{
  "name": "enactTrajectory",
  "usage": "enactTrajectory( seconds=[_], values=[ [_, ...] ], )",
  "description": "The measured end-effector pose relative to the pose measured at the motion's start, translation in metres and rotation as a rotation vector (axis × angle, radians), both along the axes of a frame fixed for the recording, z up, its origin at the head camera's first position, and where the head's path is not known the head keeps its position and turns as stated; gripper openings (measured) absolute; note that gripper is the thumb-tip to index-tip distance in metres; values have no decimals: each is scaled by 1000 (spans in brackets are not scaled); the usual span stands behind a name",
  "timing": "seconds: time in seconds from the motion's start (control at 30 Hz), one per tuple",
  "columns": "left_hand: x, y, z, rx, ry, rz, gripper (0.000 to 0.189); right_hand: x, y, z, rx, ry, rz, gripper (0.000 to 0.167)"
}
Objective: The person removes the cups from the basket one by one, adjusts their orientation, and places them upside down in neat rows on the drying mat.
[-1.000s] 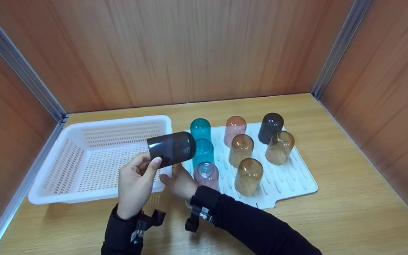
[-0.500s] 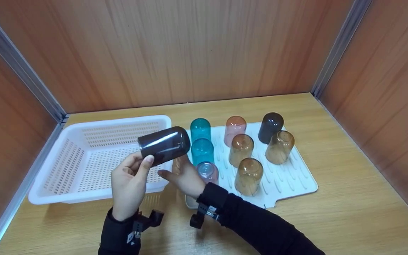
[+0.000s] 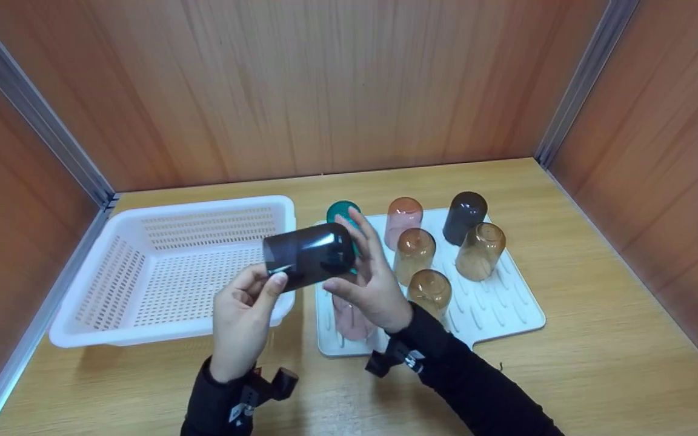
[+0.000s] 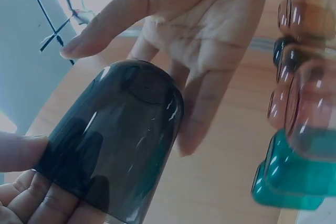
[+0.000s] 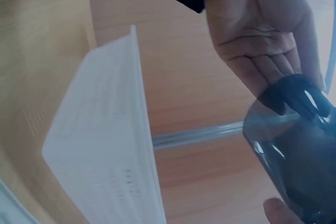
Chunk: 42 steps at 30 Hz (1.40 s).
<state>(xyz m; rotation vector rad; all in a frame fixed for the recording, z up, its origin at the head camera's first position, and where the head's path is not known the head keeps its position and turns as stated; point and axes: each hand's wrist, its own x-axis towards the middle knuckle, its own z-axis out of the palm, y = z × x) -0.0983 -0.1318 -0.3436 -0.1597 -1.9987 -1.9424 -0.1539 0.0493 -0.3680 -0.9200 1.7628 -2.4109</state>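
A dark smoky tumbler (image 3: 309, 254) lies sideways in the air between my hands, closed end pointing right. My left hand (image 3: 243, 321) pinches it near the rim, thumb on the near side and fingers on the far side. Spread around the closed end is my right hand (image 3: 379, 290), its fingers extended and its thumb apart from them. From the left wrist, the right palm (image 4: 205, 35) shows behind the tumbler's rounded base. The right wrist view shows the left fingers through the translucent tumbler wall (image 5: 294, 140).
A white perforated basket (image 3: 131, 336) stands at left. On the right, a white ridged draining mat (image 3: 506, 315) bears several upturned tumblers: amber (image 3: 480, 251), pink (image 3: 405, 221), dark (image 3: 465, 218) and green (image 3: 342, 210). A pink one (image 3: 352, 321) stands at the mat's near left corner. Wooden panels surround the table.
My right hand has come up and rightward from behind the tumbler to its closed end, fingers spreading. My left hand dipped left, then shifted right with the tumbler.
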Motion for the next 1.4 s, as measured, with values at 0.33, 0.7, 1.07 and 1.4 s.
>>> enactTrajectory(
  seconds=[0.33,0.7,1.07,1.4],
  values=[
    [-1,16,-7,55,-4,-178,18,3,20,-6,36,87,-112,61],
    [-2,21,-13,52,-19,-217,20,7,30,-7,41,17,-110,64],
    [-1,36,-22,-212,112,-107,38,4,46,0,11,45,-210,63],
    [-1,46,-45,-678,83,-67,92,-1,93,13,1,153,-454,67]
  ],
)
